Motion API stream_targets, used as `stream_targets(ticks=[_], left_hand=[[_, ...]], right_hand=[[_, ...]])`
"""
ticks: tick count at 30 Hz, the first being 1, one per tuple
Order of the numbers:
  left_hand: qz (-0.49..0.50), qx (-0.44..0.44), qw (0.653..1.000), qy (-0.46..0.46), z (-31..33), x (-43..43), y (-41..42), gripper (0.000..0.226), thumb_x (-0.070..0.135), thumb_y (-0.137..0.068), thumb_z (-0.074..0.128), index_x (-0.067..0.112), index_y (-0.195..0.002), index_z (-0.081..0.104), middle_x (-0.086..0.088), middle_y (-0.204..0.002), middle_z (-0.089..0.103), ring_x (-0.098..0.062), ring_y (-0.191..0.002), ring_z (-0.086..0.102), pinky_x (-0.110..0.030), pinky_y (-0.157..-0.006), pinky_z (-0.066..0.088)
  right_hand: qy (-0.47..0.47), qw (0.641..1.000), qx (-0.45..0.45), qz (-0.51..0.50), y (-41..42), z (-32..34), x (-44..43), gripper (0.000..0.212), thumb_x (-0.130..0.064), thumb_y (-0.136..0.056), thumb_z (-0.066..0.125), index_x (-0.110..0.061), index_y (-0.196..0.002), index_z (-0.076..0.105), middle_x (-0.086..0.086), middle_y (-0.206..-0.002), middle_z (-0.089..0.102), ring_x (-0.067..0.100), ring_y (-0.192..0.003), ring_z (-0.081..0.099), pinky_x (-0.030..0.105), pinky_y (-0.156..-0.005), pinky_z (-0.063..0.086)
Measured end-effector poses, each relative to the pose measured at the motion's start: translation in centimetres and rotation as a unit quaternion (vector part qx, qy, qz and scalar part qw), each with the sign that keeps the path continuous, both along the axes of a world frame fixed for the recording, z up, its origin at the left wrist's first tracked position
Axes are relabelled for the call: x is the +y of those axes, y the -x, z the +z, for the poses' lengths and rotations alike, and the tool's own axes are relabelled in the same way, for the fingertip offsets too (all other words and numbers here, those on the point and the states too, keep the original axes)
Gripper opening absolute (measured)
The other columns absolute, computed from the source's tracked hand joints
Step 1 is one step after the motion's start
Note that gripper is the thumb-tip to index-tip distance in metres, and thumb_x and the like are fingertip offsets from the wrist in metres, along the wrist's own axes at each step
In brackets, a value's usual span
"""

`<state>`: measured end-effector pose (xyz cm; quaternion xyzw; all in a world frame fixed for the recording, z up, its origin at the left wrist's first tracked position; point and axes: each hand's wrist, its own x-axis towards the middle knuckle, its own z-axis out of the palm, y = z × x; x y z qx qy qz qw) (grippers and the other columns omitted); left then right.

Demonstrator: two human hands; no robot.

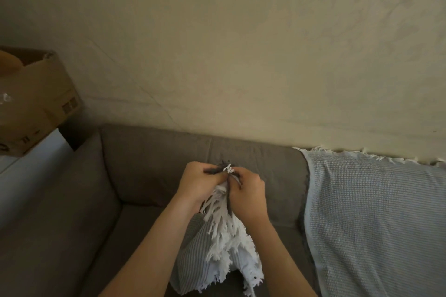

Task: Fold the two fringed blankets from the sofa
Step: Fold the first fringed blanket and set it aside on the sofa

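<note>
Just above the seat of the grey sofa (144, 171), the two hands meet close together, almost touching each other. The left hand (201, 182) has its fingers curled and pinches a bunch of the striped blanket (193, 260) at its top edge, and the right hand (248, 190) grips the same bunch from the other side, also with curled fingers. Between the two hands a small tuft of white and dark threads stands up. From this point the striped blanket hangs down between the forearms, and its white fringe (224, 231) falls in thick loose strands over the grey and white stripes. The lower part of this blanket goes out of the picture at the bottom, so I cannot tell if it rests on the seat. To the right, well apart from the hands, the light blue blanket (374, 212) lies spread over the backrest and down over the seat; its pale fringe shows along the top of the backrest, against the beige wall (217, 55). At the far left, beside the sofa arm, a cardboard box (36, 103) stands on a white surface (36, 152).
</note>
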<state>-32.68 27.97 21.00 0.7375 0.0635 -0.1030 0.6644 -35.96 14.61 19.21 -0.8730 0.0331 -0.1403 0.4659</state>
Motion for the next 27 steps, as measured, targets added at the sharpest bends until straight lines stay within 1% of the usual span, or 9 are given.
stream_targets(ticks=[4,7,10,12,16,19,22,25,27], left_hand=[[0.033,0.004,0.999,0.027,0.2,-0.7,0.4,0.008,0.008,-0.084,0.088,0.011,-0.092,0.085,-0.010,-0.085,0.082,-0.026,-0.086,0.080,-0.039,-0.083,0.064],[0.039,0.028,0.998,0.046,0.1,-1.1,0.5,0.008,0.004,-0.086,0.084,0.005,-0.094,0.084,-0.014,-0.087,0.081,-0.032,-0.089,0.080,-0.044,-0.085,0.065],[0.028,0.042,0.998,0.048,0.0,-1.4,0.6,0.007,0.002,-0.088,0.081,0.005,-0.094,0.084,-0.015,-0.089,0.081,-0.031,-0.089,0.080,-0.050,-0.091,0.064],[0.016,0.049,0.997,0.050,0.0,-1.6,0.7,0.008,0.002,-0.090,0.079,0.007,-0.093,0.084,-0.015,-0.089,0.081,-0.032,-0.088,0.080,-0.052,-0.092,0.063],[-0.006,0.060,0.997,0.054,0.0,-1.7,0.8,0.012,0.001,-0.094,0.074,0.007,-0.095,0.084,-0.017,-0.090,0.081,-0.034,-0.089,0.080,-0.053,-0.092,0.063],[0.008,0.062,0.996,0.061,-0.1,-1.6,0.8,0.015,-0.001,-0.096,0.070,0.006,-0.092,0.083,-0.019,-0.088,0.080,-0.035,-0.087,0.079,-0.053,-0.090,0.063],[0.017,0.074,0.994,0.083,-0.3,-1.3,1.1,0.018,-0.003,-0.097,0.067,0.003,-0.093,0.082,-0.022,-0.089,0.080,-0.036,-0.087,0.080,-0.050,-0.089,0.064],[0.027,0.098,0.987,0.121,-0.6,-1.3,1.4,0.016,-0.004,-0.098,0.065,0.000,-0.099,0.081,-0.024,-0.094,0.079,-0.038,-0.094,0.079,-0.047,-0.090,0.063],[0.040,0.115,0.981,0.151,-0.6,-1.4,1.5,0.017,-0.004,-0.098,0.064,-0.003,-0.103,0.080,-0.024,-0.097,0.079,-0.037,-0.097,0.078,-0.042,-0.087,0.063]], right_hand=[[-0.091,0.993,0.027,-0.065,0.3,0.5,0.3,0.019,-0.008,-0.094,0.066,-0.018,-0.097,0.082,-0.010,-0.074,0.075,0.001,-0.067,0.069,0.014,-0.059,0.050],[-0.137,0.983,0.036,-0.115,0.7,0.7,0.2,0.016,-0.012,-0.090,0.070,-0.020,-0.091,0.084,-0.007,-0.063,0.072,0.001,-0.052,0.063,0.014,-0.049,0.043],[-0.119,0.981,0.045,-0.149,0.6,0.7,0.0,0.010,-0.020,-0.089,0.074,-0.023,-0.092,0.083,-0.007,-0.063,0.071,0.003,-0.055,0.064,0.015,-0.048,0.043],[-0.101,0.980,0.055,-0.159,0.5,0.9,-0.1,0.010,-0.025,-0.089,0.075,-0.026,-0.095,0.083,-0.009,-0.070,0.074,0.007,-0.063,0.068,0.026,-0.054,0.053],[-0.115,0.985,0.056,-0.117,0.4,0.6,-0.4,0.014,-0.015,-0.092,0.069,-0.020,-0.087,0.081,-0.006,-0.068,0.073,0.008,-0.060,0.067,0.027,-0.054,0.054],[-0.111,0.989,0.085,-0.045,0.2,0.1,-1.0,0.019,-0.011,-0.095,0.064,-0.018,-0.088,0.081,-0.001,-0.067,0.073,0.007,-0.055,0.063,0.035,-0.053,0.052],[-0.133,0.984,0.117,0.031,0.0,-0.3,-1.3,0.023,-0.008,-0.095,0.062,-0.020,-0.094,0.081,-0.003,-0.071,0.074,0.007,-0.061,0.065,0.031,-0.058,0.051],[-0.113,0.985,0.124,0.044,-0.2,-0.4,-1.4,0.015,-0.020,-0.094,0.065,-0.024,-0.092,0.080,-0.002,-0.077,0.076,0.015,-0.071,0.072,0.044,-0.068,0.060],[-0.079,0.988,0.121,0.046,-0.2,-0.4,-1.5,0.014,-0.026,-0.094,0.064,-0.025,-0.093,0.078,-0.003,-0.078,0.076,0.012,-0.069,0.071,0.044,-0.069,0.059]])
